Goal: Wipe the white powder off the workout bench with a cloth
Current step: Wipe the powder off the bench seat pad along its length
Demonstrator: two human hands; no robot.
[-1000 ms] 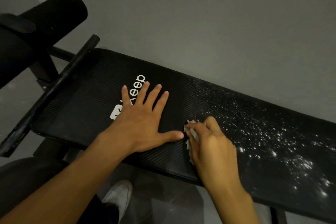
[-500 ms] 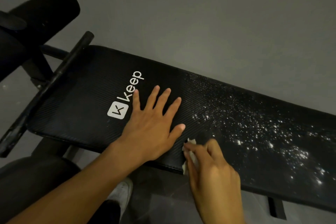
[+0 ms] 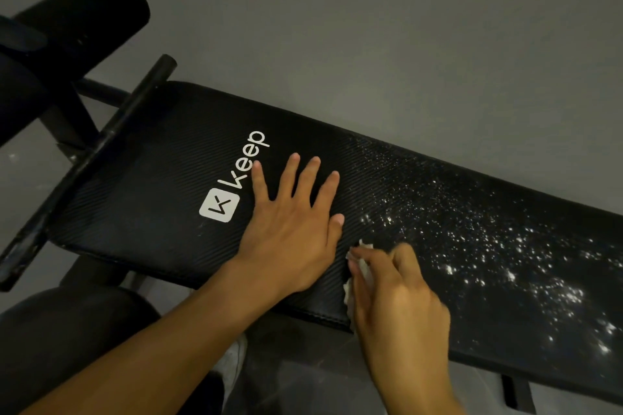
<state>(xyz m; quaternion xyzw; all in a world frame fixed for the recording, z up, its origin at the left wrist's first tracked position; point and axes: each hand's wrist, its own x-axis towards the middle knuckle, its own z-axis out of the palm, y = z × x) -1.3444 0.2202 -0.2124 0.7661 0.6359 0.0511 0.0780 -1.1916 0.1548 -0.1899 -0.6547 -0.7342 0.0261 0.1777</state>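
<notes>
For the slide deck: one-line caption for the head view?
Left hand flat on the black bench while right hand holds a white cloth beside scattered white powder.

One bench (image 3: 151,178), two hands (image 3: 290,232) (image 3: 401,307), one cloth (image 3: 365,268), perhaps one shoe (image 3: 232,364), countless powder specks (image 3: 505,263).

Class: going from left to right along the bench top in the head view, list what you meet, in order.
black crossbar → Keep logo → left hand → cloth → right hand → white powder
</notes>
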